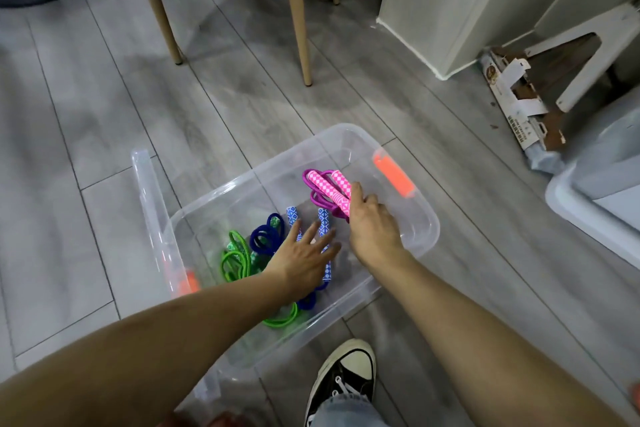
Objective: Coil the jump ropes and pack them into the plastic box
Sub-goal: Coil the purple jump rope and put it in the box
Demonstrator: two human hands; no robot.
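Clear plastic: the see-through rectangular plastic box [420,218] with orange latch handles sat on the grey plank floor [104,149], lid off, and all the action was inside it.
Pink rope: the purple-corded jump rope with pink-and-white checked handles [329,189] was in the box's far right part, bundled up, cord looped beside its two handles.
Right hand: the right hand [370,222] was down in the box with its grip closed round the near ends of those pink handles, thumb on top, apparently setting the bundle in place.
Blue rope: the dark blue corded jump rope with blue-and-white diamond handles [266,236] lay in the middle of the box, coils bunched, handles partly under the left palm.
Left hand: the left hand [304,258] was spread flat, fingers straight, grip released, pressing or steadying the blue rope's handles.
Green rope: the bright green corded jump rope with green patterned handles [235,260] lay at the near left of the box, looped loosely, one loop trailing toward the near wall.
Progress: by my judgement nearly finished; three ropes were inside, none visible on the floor, and only letting go of the pink one and tidying seemed left.
Lid: whether a lid was to go on, I could not tell.
Writing: the flattened white and brown cardboard carton [519,114] by the wall carried print, too small to read; no brand showed on the box or ropes.
Also there: a black-and-white canvas sneaker [346,381] just beside the box's near edge.
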